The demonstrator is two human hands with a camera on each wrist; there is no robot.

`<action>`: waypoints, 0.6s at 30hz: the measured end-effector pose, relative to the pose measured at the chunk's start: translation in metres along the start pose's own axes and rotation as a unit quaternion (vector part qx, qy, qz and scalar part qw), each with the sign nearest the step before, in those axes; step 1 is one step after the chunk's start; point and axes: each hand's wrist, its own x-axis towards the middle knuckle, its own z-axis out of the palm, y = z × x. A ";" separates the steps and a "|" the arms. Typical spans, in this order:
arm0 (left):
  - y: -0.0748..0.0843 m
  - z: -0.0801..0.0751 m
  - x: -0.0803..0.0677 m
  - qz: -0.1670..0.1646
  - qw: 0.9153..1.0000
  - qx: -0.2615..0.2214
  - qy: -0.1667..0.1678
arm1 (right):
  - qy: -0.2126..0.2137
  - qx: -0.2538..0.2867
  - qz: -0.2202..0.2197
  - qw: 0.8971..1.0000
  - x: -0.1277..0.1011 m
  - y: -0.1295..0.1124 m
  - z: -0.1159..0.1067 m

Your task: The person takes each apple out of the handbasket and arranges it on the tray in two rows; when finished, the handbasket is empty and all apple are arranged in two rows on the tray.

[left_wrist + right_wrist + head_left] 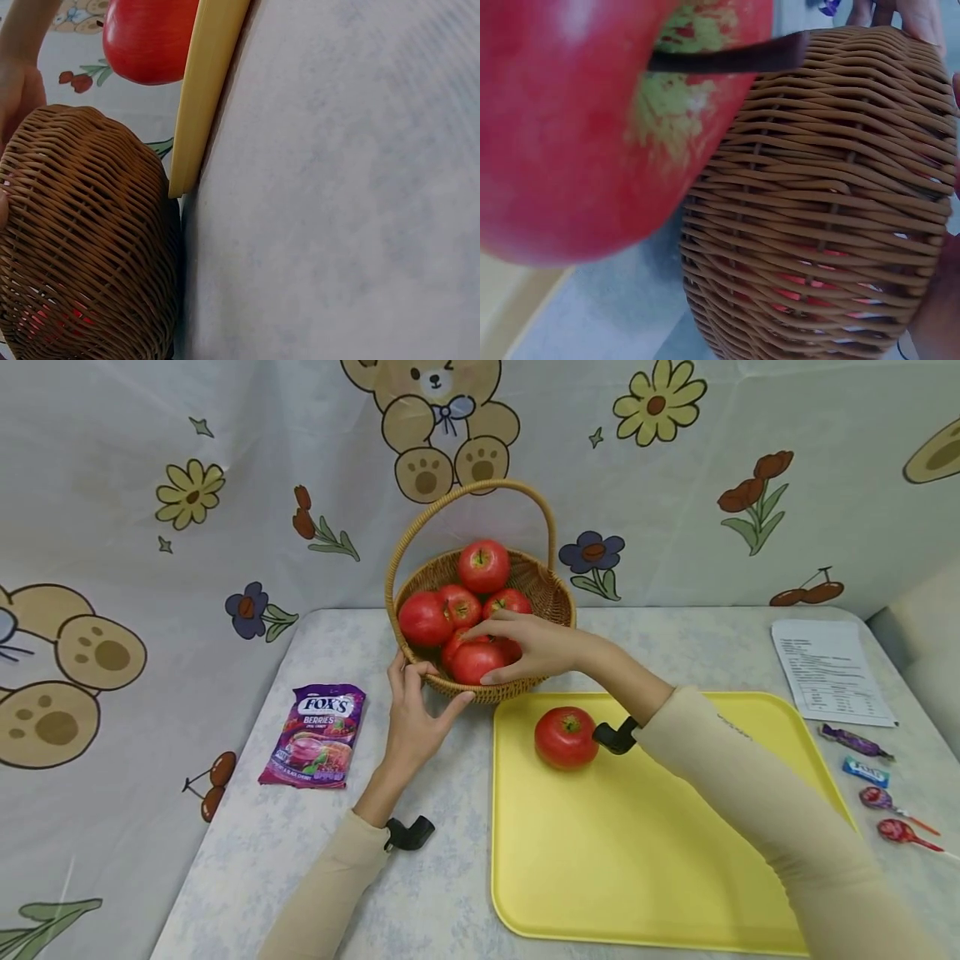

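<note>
A wicker basket [551,593] with a hoop handle stands at the back of the table and holds several red apples. My right hand [486,650] reaches into its front and grips one apple [468,667] between fingers and thumb. My left hand [429,690] holds the basket's near-left rim, thumb along the wall. Another red apple [566,737] lies on the yellow tray [637,860], just under my right wrist. The left wrist view shows the basket [82,240], the tray's edge [206,82] and that apple [146,37]. The right wrist view has the tray apple [562,127] close up beside the basket [825,202].
A purple Fox's candy bag [315,735] lies left of my left hand. A printed sheet [828,670] and several wrapped sweets and lollipops [873,772] lie right of the tray. A patterned cloth hangs behind the table.
</note>
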 end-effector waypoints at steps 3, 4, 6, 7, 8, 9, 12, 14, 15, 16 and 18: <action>-0.001 0.000 0.000 0.002 1.000 0.001 0.001 | -0.010 -0.001 -0.001 1.000 0.006 0.002 0.004; -0.001 0.000 0.000 0.004 1.000 0.001 0.001 | -0.010 0.000 -0.004 1.000 0.007 0.003 0.005; -0.001 0.000 0.001 0.007 1.000 0.000 0.001 | -0.008 0.006 -0.013 1.000 0.009 0.003 0.006; -0.001 0.000 0.001 0.008 1.000 0.000 0.001 | -0.007 0.011 -0.017 1.000 0.009 0.003 0.006; -0.001 0.000 0.001 0.008 1.000 0.001 0.001 | -0.006 0.016 -0.022 1.000 0.010 0.003 0.007; -0.001 0.000 0.000 0.007 1.000 0.002 0.001 | -0.005 0.022 -0.026 0.999 0.010 0.003 0.007; -0.001 0.000 -0.001 0.006 1.000 0.005 0.002 | 0.001 0.029 -0.033 0.999 0.011 0.003 0.010; -0.002 0.000 -0.001 0.006 1.000 0.007 0.002 | 0.007 0.029 -0.037 0.999 0.012 0.004 0.011; -0.002 0.000 -0.001 0.007 1.000 0.008 0.001 | 0.012 0.029 -0.039 0.999 0.011 0.004 0.011; -0.002 0.000 -0.001 0.008 1.000 0.009 0.001 | 0.018 0.028 -0.040 0.999 0.011 0.005 0.012; -0.002 0.000 0.000 0.011 1.000 0.009 0.001 | 0.030 0.024 -0.042 0.998 0.011 0.005 0.012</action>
